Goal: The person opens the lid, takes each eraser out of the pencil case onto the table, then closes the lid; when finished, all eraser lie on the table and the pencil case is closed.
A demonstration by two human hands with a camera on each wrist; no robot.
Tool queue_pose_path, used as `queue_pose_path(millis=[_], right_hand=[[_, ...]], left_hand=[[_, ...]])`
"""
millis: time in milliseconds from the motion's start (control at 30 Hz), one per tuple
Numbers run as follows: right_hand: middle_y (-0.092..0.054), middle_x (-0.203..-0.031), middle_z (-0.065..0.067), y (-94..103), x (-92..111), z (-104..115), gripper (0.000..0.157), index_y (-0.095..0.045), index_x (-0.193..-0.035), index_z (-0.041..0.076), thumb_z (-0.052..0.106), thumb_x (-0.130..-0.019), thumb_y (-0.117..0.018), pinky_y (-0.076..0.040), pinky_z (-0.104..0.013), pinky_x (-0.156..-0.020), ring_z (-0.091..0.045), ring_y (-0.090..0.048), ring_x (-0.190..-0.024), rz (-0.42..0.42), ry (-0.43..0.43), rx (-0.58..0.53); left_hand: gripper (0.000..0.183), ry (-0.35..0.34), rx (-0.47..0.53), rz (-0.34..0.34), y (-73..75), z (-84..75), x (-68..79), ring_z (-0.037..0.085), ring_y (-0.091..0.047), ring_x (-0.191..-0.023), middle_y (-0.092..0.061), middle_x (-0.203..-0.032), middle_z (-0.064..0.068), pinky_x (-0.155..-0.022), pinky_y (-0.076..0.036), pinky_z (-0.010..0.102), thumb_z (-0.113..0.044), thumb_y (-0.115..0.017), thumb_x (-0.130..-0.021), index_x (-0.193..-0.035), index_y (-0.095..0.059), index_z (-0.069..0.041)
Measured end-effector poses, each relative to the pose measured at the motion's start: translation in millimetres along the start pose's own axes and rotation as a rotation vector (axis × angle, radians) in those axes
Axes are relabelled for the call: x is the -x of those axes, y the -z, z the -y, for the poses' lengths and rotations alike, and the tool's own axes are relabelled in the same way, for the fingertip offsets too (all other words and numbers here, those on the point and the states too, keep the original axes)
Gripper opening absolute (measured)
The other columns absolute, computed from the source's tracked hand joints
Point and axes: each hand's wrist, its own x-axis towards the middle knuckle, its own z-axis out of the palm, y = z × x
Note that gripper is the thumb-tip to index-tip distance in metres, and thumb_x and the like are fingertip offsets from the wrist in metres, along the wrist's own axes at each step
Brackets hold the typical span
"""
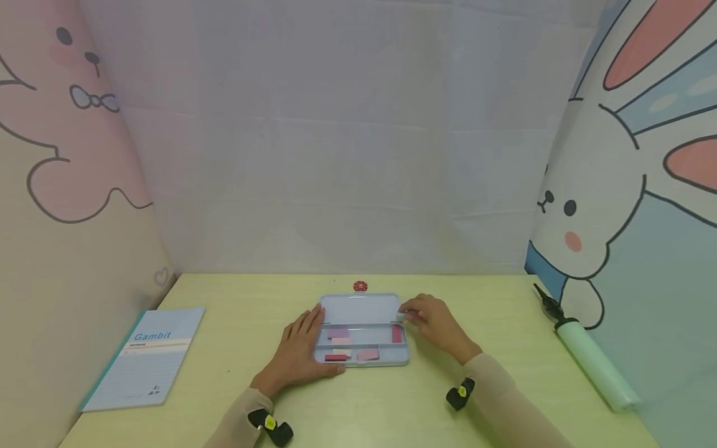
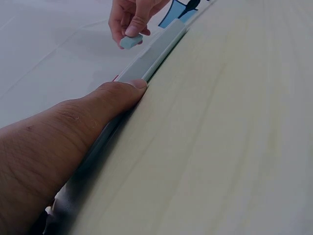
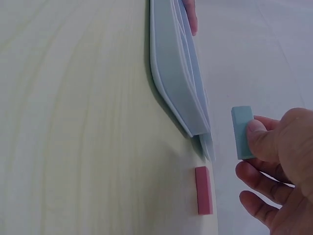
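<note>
Judging by the pinch, treat this as close handling of one small block at an open case. Find the blue case on the table, between the left and right edges, with its lid laid back toward the far edge. Note the left hand: fingers straight and spread along the case's left edge, thumb against its near edge, nothing pinched. Use that span across the near left corner as a brace, pressing lightly to avoid tipping or sliding.

Look to the right hand for the finer work: thumb and finger closed on the small blue block, other fingers loosely curled. See the block raised off the table, by the lid's near right corner. Grip it just firmly enough against twisting, and steer from the wrist.

Mind the loose bits inside the case, such as the purple piece in the far row and the dark red piece in the near row. Watch for the red block on the table, just past the case's right end, easy to knock with low fingers. Leave alone the notebook by the left edge, the green pump along the right edge and the red chip near the far edge.
</note>
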Motion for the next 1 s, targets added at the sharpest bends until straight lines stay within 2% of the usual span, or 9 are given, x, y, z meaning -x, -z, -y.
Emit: queue_pose_path(millis=[167,300,667,833,1000], right_hand=[[-0.078,-0.097,-0.001,7.0,6.1,-15.6,0.016,-0.082,-0.104,0.012,0.003,-0.091,-0.081,-0.056,-0.036,-0.083,-0.019,-0.068,-0.09,-0.033,-0.02,-0.015],[-0.077,-0.095,0.001,13.0,12.5,-27.0,0.017,-0.082,-0.104,0.012,0.002,-0.091,-0.081,-0.055,-0.035,-0.081,-0.018,-0.068,-0.088,-0.048,-0.047,0.015],[-0.079,-0.098,-0.005,25.2,29.0,-49.5,0.015,-0.082,-0.104,0.008,-0.002,-0.096,-0.074,-0.056,-0.038,-0.08,-0.022,-0.07,-0.089,-0.05,-0.115,0.049],[-0.08,-0.102,-0.006,28.8,33.9,-60.9,0.016,-0.082,-0.105,0.009,-0.002,-0.097,-0.073,-0.058,-0.042,-0.085,-0.024,-0.072,-0.094,-0.026,-0.173,0.04],[-0.08,-0.103,-0.007,28.2,38.7,-69.2,0.016,-0.082,-0.105,0.009,-0.001,-0.098,-0.072,-0.058,-0.041,-0.085,-0.024,-0.071,-0.095,-0.01,-0.196,0.043]], left_hand=[[0.134,-0.006,0.005,-0.01,0.8,-1.3,-0.3,0.043,-0.022,-0.166,-0.018,-0.183,0.011,-0.128,-0.025,0.066,-0.081,-0.077,-0.076,-0.172,-0.02,-0.007],[0.134,-0.002,0.008,-0.005,0.4,-1.6,-0.4,0.041,-0.021,-0.167,-0.017,-0.183,0.01,-0.129,-0.023,0.066,-0.081,-0.077,-0.076,-0.173,-0.019,-0.008],[0.134,-0.01,0.005,-0.005,0.8,-0.5,-0.4,0.042,-0.021,-0.166,-0.018,-0.182,0.011,-0.128,-0.024,0.067,-0.081,-0.076,-0.077,-0.172,-0.019,-0.007],[0.134,-0.005,0.001,0.0,1.4,0.0,-1.4,0.042,-0.021,-0.167,-0.017,-0.183,0.011,-0.128,-0.024,0.067,-0.082,-0.075,-0.077,-0.173,-0.018,-0.007],[0.135,0.001,-0.008,0.004,-1.0,1.6,-1.5,0.041,-0.02,-0.167,-0.015,-0.183,0.009,-0.129,-0.023,0.067,-0.082,-0.075,-0.076,-0.173,-0.017,-0.009]])
